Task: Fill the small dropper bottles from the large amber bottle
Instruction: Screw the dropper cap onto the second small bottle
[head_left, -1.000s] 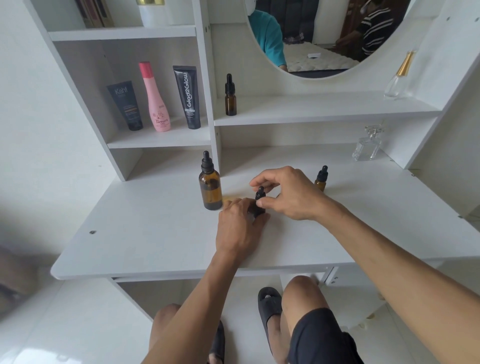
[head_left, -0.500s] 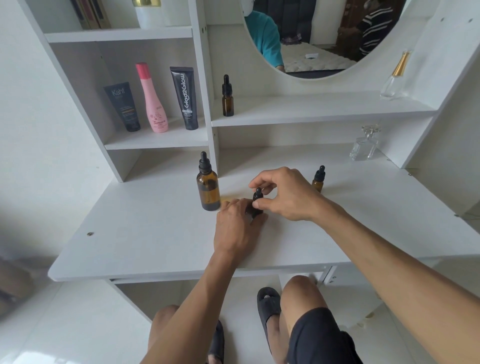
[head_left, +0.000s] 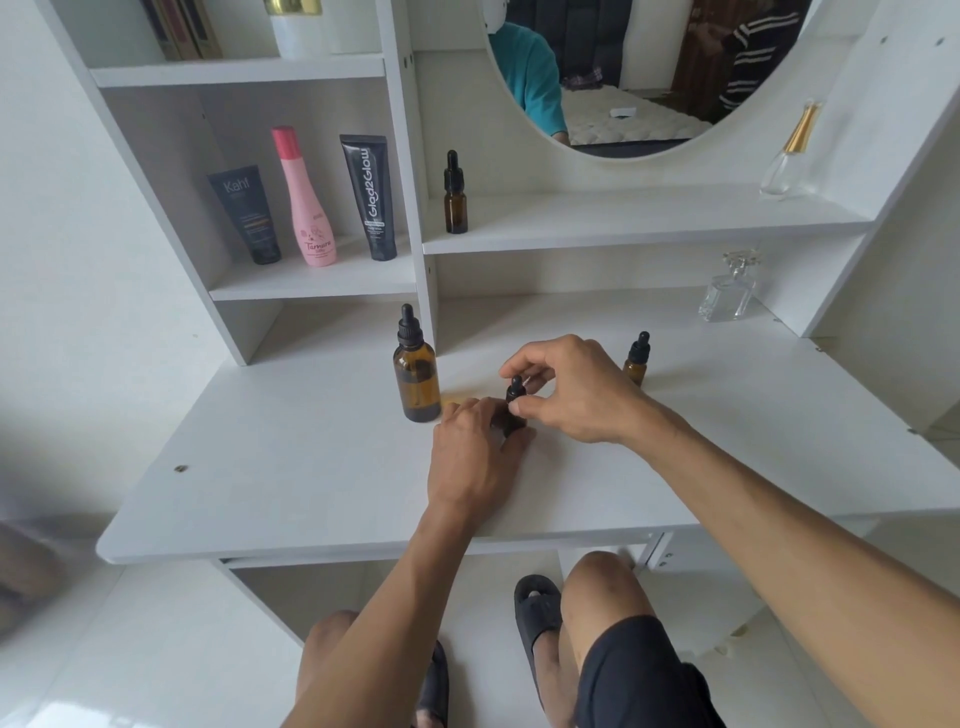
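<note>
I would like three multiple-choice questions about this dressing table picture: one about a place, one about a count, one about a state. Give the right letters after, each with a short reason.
1. Where does the large amber bottle stand?
A. on the desk, left of the hands
B. on the upper shelf
C. on the floor

2. How many amber dropper bottles are visible in all?
A. two
B. four
C. six

3. What is the right hand doing?
A. lying flat on the desk
B. holding a tube
C. pinching the dropper cap of a small bottle

Answers:
1 A, it stands upright beside the left hand.
2 B, one large, one held, one behind the right hand, one on the shelf.
3 C, its fingertips close round the black cap.
</note>
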